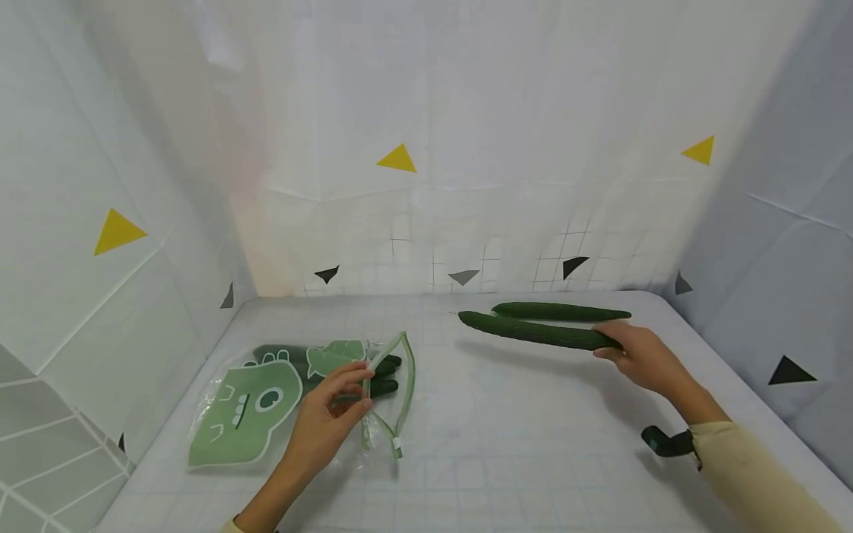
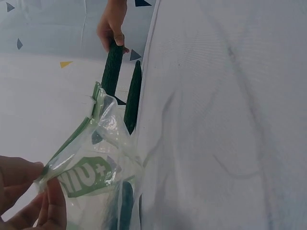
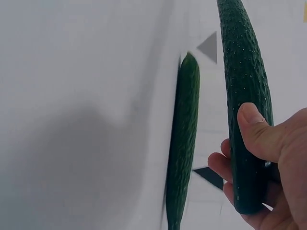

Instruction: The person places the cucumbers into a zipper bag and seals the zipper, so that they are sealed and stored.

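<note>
My right hand (image 1: 643, 359) grips a long dark green cucumber (image 1: 533, 330) by its right end, thumb on one side and fingers round the other, as the right wrist view shows. The cucumber is held above the table, its free end pointing left. My left hand (image 1: 331, 414) pinches the edge of a clear zip bag (image 1: 246, 422) with a green cartoon print. The bag's green-edged mouth gapes toward the right. Inside it lie several cucumbers (image 1: 384, 387), their ends showing near the mouth.
A second loose cucumber (image 1: 560, 312) lies on the white table (image 1: 493, 474) toward the back, behind the held one. White cloth walls (image 1: 506, 111) with yellow and dark triangles enclose the table at the back and both sides. The bag's slider (image 1: 397, 444) sits at the near end of its mouth.
</note>
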`<act>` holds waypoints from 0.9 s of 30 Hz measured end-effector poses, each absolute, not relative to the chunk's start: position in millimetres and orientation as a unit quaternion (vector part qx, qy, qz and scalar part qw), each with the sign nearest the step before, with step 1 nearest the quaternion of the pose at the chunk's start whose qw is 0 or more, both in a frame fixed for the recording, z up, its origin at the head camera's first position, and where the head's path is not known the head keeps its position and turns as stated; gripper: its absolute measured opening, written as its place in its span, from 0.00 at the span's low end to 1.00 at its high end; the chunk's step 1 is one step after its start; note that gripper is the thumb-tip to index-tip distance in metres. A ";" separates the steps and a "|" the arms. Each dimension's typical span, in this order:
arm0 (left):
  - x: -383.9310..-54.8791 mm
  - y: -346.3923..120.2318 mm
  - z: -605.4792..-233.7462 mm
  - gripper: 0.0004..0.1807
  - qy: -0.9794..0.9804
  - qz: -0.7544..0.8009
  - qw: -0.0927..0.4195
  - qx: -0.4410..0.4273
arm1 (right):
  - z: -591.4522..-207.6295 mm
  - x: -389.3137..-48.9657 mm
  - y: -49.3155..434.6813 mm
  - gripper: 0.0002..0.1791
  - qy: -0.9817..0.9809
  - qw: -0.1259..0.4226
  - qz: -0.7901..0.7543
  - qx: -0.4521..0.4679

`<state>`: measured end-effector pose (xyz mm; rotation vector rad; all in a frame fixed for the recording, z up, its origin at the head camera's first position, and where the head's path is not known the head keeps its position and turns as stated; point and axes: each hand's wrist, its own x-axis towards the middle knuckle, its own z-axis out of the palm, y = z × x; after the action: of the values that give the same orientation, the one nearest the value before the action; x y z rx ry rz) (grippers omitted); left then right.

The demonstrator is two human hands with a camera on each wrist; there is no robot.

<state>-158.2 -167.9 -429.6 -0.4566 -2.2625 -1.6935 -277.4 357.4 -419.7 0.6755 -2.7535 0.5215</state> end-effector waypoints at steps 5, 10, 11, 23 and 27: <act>-158.0 -167.9 -428.9 0.23 -0.782 -0.587 0.138 -0.159 | -420.2 -269.9 342.8 0.25 -0.939 0.138 0.181 0.258; -158.0 -167.8 -428.8 0.23 -0.781 -0.589 0.134 -0.157 | -421.6 -262.6 328.2 0.24 -0.932 0.142 0.189 0.274; -158.0 -167.7 -428.8 0.23 -0.782 -0.589 0.134 -0.156 | -422.5 -261.5 325.9 0.24 -0.932 0.143 0.188 0.276; -158.0 -167.4 -429.1 0.24 -0.784 -0.587 0.134 -0.153 | -426.0 -251.4 300.0 0.22 -0.921 0.146 0.182 0.311; -157.1 -167.1 -428.7 0.24 -0.785 -0.587 0.129 -0.150 | -428.0 -248.9 290.6 0.21 -0.919 0.132 0.189 0.321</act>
<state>-157.1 -167.1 -428.7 -0.4374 -2.2807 -1.7067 -248.9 290.6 -428.0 0.9316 -2.6666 0.5499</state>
